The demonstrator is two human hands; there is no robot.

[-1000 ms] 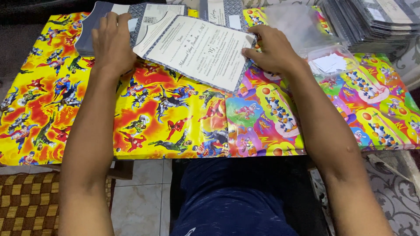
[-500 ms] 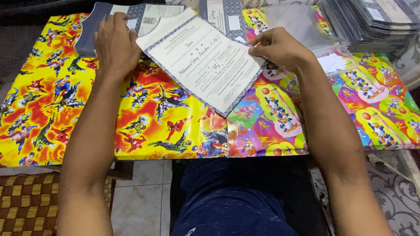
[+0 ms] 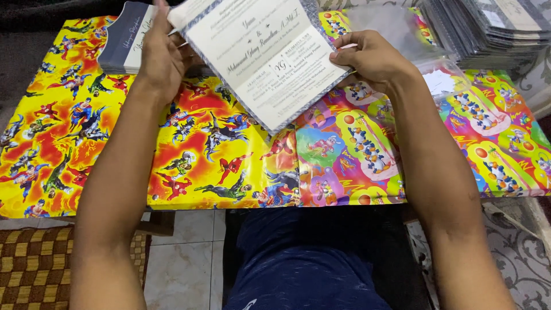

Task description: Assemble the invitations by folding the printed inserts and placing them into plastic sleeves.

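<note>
A white printed card point(image 3: 270, 57) is gripped by both hands, the left hand point(image 3: 160, 57) at 9 o'clock, the right hand point(image 3: 373, 60) at 3 o'clock, above the bright counter point(image 3: 86, 143).

left hand point(image 3: 162, 54), right hand point(image 3: 373, 57), both raised, pinching

Bright even light, sharp pic, slight edge distortion.

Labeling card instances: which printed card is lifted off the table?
The white card held by both hands, left hand and right hand; the navy card stack lies flat.
</note>
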